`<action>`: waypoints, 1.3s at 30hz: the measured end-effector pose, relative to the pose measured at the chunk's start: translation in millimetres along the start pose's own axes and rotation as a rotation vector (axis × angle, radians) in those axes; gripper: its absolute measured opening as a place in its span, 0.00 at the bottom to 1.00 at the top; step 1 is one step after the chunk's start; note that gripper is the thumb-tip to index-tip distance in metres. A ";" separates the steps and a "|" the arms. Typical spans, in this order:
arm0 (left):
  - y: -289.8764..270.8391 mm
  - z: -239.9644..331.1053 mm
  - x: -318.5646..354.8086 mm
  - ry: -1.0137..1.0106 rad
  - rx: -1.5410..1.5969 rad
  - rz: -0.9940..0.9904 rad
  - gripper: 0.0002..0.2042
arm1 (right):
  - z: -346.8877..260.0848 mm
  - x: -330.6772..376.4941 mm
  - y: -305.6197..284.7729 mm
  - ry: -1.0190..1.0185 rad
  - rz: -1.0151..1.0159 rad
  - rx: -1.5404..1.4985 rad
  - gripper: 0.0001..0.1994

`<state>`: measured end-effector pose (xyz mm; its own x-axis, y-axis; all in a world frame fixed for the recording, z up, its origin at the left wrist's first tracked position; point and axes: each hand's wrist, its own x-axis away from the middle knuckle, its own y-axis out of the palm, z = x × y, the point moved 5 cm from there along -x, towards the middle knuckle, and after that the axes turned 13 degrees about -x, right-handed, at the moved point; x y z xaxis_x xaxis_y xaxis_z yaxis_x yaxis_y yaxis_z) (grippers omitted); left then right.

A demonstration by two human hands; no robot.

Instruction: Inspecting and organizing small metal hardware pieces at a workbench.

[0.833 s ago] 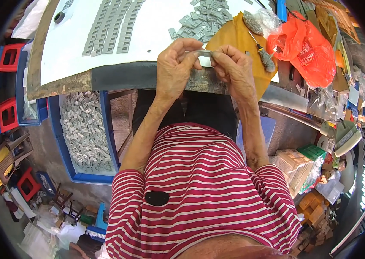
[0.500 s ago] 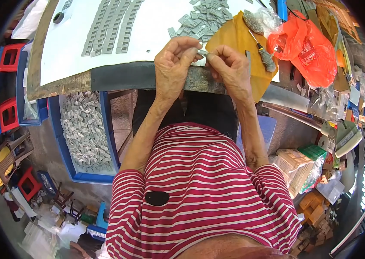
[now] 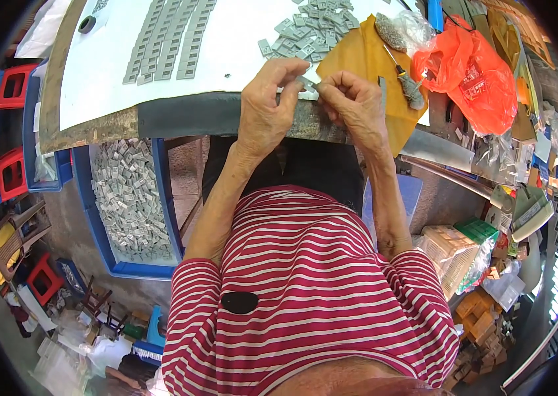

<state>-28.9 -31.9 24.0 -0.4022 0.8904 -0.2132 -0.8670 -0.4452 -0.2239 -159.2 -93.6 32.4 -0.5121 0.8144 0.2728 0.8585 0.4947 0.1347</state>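
Note:
Over the near edge of the table, my left hand (image 3: 266,109) holds a small flat grey piece (image 3: 307,83) between thumb and fingers. Right beside it, my right hand (image 3: 357,109) is closed in a pinch, its fingertips at the piece's right end; whatever is inside that pinch is too small to make out. Beyond the hands lies a loose heap of similar grey pieces (image 3: 315,30). Further left, more grey pieces stand lined up in several long rows (image 3: 170,43) on the white table sheet (image 3: 239,39).
Right of my hands, a brown paper sheet (image 3: 348,56) carries a screwdriver (image 3: 396,61) and a bag of tiny parts (image 3: 391,32). A red plastic bag (image 3: 474,79) sits beyond. Below the table at left, a blue crate (image 3: 81,191) holds many grey pieces. A black ring (image 3: 87,24) lies far left.
The left thumb and fingers have shifted slightly, and the grey piece shows more plainly at a tilt. My right hand keeps its pinch almost in place.

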 end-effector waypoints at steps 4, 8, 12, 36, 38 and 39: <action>-0.7 10.0 -0.7 0.140 -0.177 -0.006 0.11 | 3.5 -1.7 -3.2 0.038 -0.014 -0.019 0.06; -2.3 9.6 0.0 0.126 -0.152 0.002 0.10 | 8.0 -3.7 -2.8 0.051 -0.018 -0.082 0.07; -4.6 8.6 0.6 0.105 -0.132 0.004 0.10 | 9.0 -5.8 -1.1 0.071 -0.033 -0.144 0.07; -10.7 -12.0 2.4 -0.178 0.246 -0.120 0.08 | 0.0 -7.6 18.1 -0.019 -0.079 0.017 0.04; -10.3 -13.5 3.4 -0.193 0.286 -0.126 0.08 | 2.2 -8.9 17.8 -0.037 -0.088 0.036 0.04; -11.0 -13.9 3.3 -0.192 0.287 -0.124 0.08 | 2.2 -9.4 18.0 -0.055 -0.096 0.053 0.05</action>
<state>-16.7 -25.3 12.5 -0.3133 0.9496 -0.0125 -0.9489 -0.3125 0.0446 -139.0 -91.7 30.1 -0.5942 0.7769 0.2082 0.8034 0.5857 0.1072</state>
